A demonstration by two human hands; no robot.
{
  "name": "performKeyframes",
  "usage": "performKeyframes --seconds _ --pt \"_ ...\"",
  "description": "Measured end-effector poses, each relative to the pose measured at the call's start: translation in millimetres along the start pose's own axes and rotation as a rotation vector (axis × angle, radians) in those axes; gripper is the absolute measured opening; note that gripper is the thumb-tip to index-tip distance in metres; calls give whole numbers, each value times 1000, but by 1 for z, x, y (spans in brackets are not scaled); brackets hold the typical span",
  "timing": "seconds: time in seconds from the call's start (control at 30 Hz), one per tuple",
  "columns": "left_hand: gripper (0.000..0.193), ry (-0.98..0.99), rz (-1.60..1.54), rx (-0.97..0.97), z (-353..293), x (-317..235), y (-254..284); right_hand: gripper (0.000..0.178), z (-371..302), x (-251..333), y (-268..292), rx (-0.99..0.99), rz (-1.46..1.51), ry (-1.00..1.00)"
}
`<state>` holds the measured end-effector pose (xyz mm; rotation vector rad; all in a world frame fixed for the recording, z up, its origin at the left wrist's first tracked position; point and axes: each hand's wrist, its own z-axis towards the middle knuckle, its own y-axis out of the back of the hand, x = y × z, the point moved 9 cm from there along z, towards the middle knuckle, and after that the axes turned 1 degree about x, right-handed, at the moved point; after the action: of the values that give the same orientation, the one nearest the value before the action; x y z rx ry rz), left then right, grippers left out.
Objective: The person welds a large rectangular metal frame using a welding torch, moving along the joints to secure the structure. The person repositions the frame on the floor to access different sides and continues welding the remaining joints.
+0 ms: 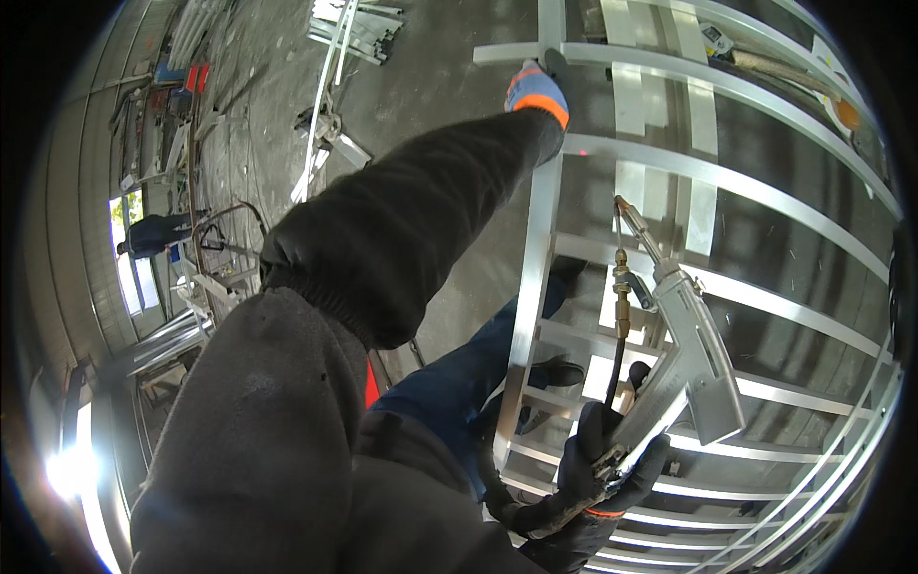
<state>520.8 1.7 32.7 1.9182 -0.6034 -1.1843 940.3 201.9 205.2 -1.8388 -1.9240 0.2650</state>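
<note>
Stretched far forward, my left hand (536, 90), in a blue-grey glove with an orange cuff, is closed on the long side bar of a silver metal frame (540, 215), beside a crossbar joint. My right hand (583, 469), in a black glove, grips the handle of a silver handheld laser welding gun (684, 349). Its copper nozzle (623, 206) points away from me above the frame, apart from the bars. A thin tube with brass fittings (622, 292) runs along the gun to its tip. A small red light dot (583, 152) shows on a crossbar near the side bar.
Wide flat metal strips (701, 153) lie beneath the frame's crossbars. Metal offcuts (368, 33) and long thin bars (320, 105) lie on the concrete floor. Another person (153, 236) stands by a bright opening at far left. My legs (449, 368) are beside the frame.
</note>
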Motion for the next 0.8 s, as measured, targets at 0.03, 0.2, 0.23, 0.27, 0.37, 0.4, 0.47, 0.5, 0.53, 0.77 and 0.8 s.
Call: performKeyframes --seconds 0.03,0.2,0.23,0.27,0.37,0.4,0.47,0.5,0.53,0.77,0.8 --pt "45 0 3 10 5 6 -7 80 4 2 -19 120 -43 -80" --pt "61 -121 15 368 21 22 -17 71 29 -7 -59 283 -219 -203" --pt "59 -193 55 482 20 19 -10 76 34 -8 -58 230 -170 -220" --pt "57 -234 226 529 21 22 6 74 37 -13 -65 271 -93 -271" --pt "43 -528 31 322 40 -20 73 70 46 -24 -85 402 -47 -366" --pt "40 -567 -175 224 51 -34 93 71 51 -26 -86 384 -56 -369" --pt "41 -472 -623 280 92 -58 96 74 58 -31 -88 349 -70 -372" --pt "42 -571 -273 103 109 -74 103 73 61 -31 -85 289 -94 -362" --pt "44 -767 25 -100 117 -96 109 73 63 -31 -82 228 -119 -352" --pt "40 -427 87 -90 243 -121 33 70 65 -37 -63 107 -12 -460" --pt "43 -417 52 -96 254 -128 27 69 66 -35 -51 60 -33 -476"
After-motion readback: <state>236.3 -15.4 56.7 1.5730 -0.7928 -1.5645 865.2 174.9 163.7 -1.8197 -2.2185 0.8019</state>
